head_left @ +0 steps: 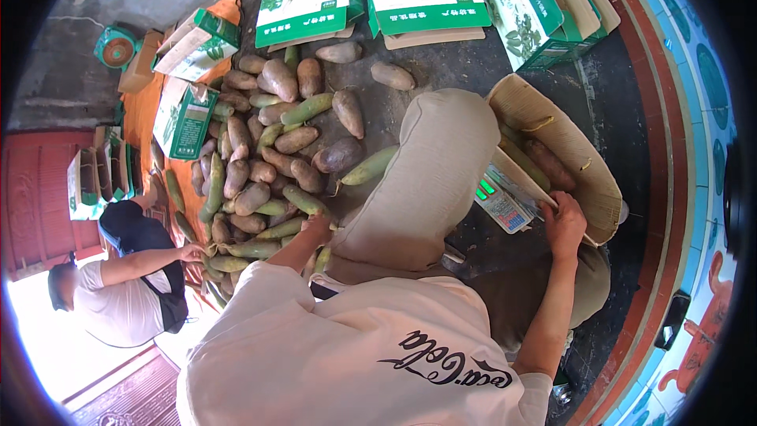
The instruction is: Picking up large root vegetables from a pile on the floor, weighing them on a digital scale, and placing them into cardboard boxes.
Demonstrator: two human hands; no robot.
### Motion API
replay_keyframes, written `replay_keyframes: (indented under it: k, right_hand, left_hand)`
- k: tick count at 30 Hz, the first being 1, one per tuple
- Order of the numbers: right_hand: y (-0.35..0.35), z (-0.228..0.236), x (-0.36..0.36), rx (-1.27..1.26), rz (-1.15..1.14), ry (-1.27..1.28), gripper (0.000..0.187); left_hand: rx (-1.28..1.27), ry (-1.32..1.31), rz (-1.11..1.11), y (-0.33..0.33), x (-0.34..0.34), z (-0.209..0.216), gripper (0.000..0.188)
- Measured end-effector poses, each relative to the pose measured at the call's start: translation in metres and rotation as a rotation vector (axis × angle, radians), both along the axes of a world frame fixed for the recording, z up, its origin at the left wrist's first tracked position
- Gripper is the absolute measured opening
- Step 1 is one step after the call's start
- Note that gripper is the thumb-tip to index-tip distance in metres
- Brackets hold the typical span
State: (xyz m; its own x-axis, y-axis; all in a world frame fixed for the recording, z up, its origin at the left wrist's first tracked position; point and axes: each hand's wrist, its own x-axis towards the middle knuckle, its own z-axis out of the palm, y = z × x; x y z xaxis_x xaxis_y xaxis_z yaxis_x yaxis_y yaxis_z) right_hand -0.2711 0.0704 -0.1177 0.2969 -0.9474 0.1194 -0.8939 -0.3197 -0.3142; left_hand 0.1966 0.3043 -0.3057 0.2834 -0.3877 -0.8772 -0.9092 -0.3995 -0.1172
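My right hand (pixel 565 222) has its fingers curled over the near rim of an open cardboard box (pixel 595 181). Inside the box lie a few long radishes (pixel 550 164), green and reddish brown. The box rests by a digital scale (pixel 505 207) with a lit green display, partly covering it. At the near edge of the radish pile, my left hand (pixel 317 229) is down beside my knee, close to a green radish (pixel 304 199). Its fingers are mostly hidden, so I cannot tell whether it grips anything. The pile (pixel 251 199) mixes green radishes with brownish, soil-dusted ones.
Green-and-white cartons (pixel 307 0) stand along the far side, one open carton (pixel 544 12) at far right. More cartons (pixel 185 118) are at left. A co-worker (pixel 126 292) reaches into the pile from the left. My bent knee (pixel 449 142) separates pile and scale.
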Motion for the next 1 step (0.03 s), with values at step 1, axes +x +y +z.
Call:
replay_keyframes:
  k: [1]
  right_hand:
    - [0.0003,0.0005,-0.0002,0.01,-0.005,0.004,0.021]
  left_hand:
    - [0.054,0.006,-0.007,0.001,-0.0029,-0.0053,0.065]
